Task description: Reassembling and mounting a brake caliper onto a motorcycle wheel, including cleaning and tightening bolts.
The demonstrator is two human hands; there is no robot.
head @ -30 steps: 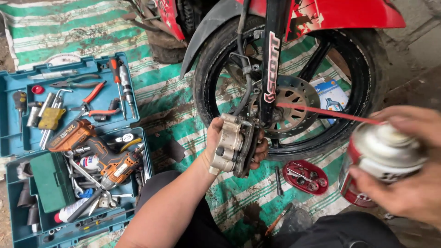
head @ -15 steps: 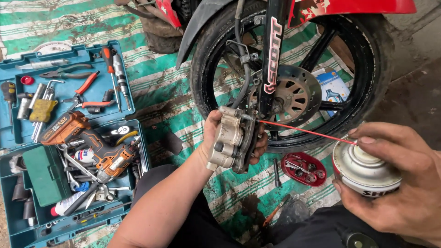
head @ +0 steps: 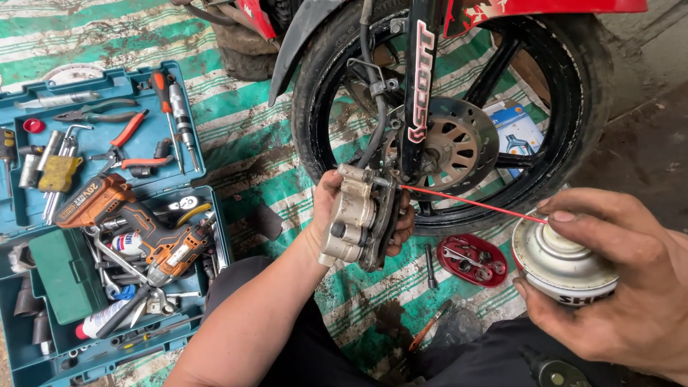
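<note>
Beside the front wheel (head: pixel 573 107), your left hand (head: pixel 337 215) grips the brake caliper (head: pixel 358 222), held just off the brake disc (head: pixel 459 147). Your right hand (head: pixel 623 287) is wrapped around the spray can (head: pixel 559 265), its red straw (head: pixel 466 203) aimed at the caliper's top. You appear mid-spraying; next, keep the straw steady on the caliper.

Front wheel (head: pixel 573 93) and fork leg (head: pixel 419 79) block way ahead. Brake caliper (head: pixel 358 218) just beside brake disc (head: pixel 459 147); narrow gap there, crossed by red straw (head: pixel 466 203). Open tool case (head: pixel 93 215) fills left side. Striped mat (head: pixel 244 150) between case and wheel passable. Red tray (head: pixel 473 259) lies near wheel.
</note>
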